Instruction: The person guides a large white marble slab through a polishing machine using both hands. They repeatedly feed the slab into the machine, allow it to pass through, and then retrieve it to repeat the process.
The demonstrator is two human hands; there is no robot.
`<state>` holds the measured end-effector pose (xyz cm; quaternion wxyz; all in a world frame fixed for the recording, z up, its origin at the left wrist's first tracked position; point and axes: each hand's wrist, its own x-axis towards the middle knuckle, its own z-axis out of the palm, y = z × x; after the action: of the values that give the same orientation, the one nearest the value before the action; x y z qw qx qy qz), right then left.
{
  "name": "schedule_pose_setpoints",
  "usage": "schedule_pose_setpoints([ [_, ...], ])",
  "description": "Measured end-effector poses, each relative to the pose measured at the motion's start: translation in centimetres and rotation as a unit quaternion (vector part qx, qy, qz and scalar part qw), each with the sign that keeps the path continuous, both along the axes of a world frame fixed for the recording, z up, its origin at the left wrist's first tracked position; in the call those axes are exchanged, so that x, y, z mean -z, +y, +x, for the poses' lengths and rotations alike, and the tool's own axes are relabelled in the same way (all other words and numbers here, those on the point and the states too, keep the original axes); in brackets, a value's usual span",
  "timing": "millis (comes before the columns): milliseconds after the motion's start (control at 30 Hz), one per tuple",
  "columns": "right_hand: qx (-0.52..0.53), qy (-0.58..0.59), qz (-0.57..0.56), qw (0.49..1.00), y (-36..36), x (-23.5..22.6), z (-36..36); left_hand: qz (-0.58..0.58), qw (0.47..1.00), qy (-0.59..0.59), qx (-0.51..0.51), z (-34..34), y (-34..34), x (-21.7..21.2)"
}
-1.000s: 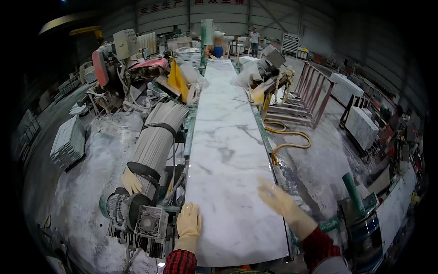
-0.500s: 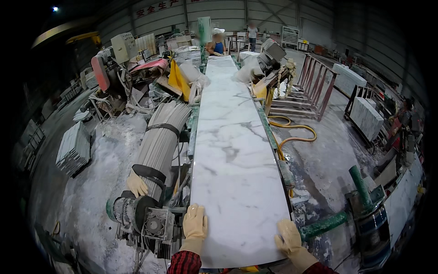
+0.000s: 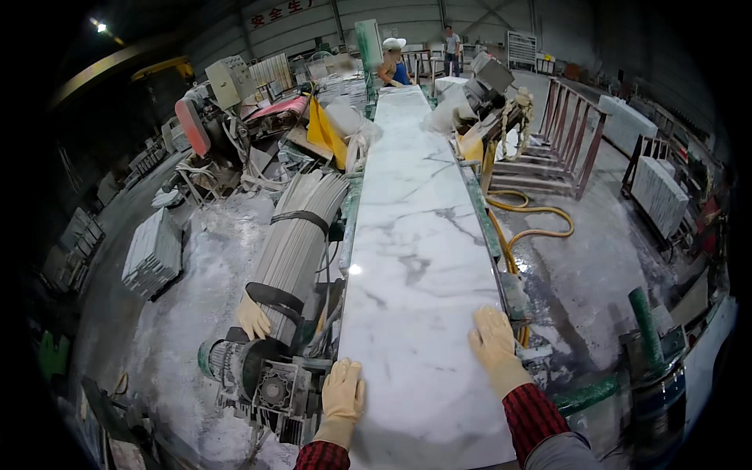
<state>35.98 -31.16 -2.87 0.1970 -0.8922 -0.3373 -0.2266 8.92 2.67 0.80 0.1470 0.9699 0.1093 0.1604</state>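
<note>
A long white marble slab (image 3: 423, 313) with grey veins stretches away from me along a green-framed machine bed. My left hand (image 3: 343, 392), in a cream rubber glove, rests on the slab's near left edge with its fingers stretched forward. Farther up the right edge, my right hand (image 3: 493, 342) in a matching glove lies on the surface, fingers out. Neither hand is closed round anything. Red-and-black checked sleeves show at both wrists. A loose cream glove (image 3: 253, 316) lies on the motor assembly left of the slab.
Left of the slab stand a dusty motor (image 3: 227, 368) and a strapped bundle of pale strips (image 3: 301, 227). A green pipe (image 3: 583, 395) juts in at the right, with a yellow hose (image 3: 540, 211) beyond. A person in a white cap (image 3: 394, 63) is at the slab's far end.
My right hand has moved forward along the slab's right edge, and more of its sleeve shows. My left hand stays at the left edge. The whole view has shifted and tilted slightly.
</note>
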Motion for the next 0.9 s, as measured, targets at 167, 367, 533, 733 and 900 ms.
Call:
schedule_pose_setpoints([
  [167,0.029,0.022,0.002,0.999,0.7,0.3,0.5,0.003,1.000,0.006,0.018,-0.4,0.8,0.8],
  [367,0.036,0.066,-0.015,0.997,-2.3,0.8,-6.0,-0.003,0.999,-0.005,0.035,0.1,1.2,1.1],
  [533,0.058,0.048,0.013,0.997,-5.9,-1.3,-18.3,0.024,0.999,-0.035,0.028,-0.2,1.2,2.6],
  [733,0.161,0.109,0.019,0.981,-8.8,-3.1,-31.0,-0.010,0.999,-0.037,0.039,-0.5,0.8,2.3],
  [900,0.271,0.155,0.038,0.949,-10.1,-0.8,-36.2,0.019,0.996,-0.079,0.044,-1.2,0.9,2.5],
])
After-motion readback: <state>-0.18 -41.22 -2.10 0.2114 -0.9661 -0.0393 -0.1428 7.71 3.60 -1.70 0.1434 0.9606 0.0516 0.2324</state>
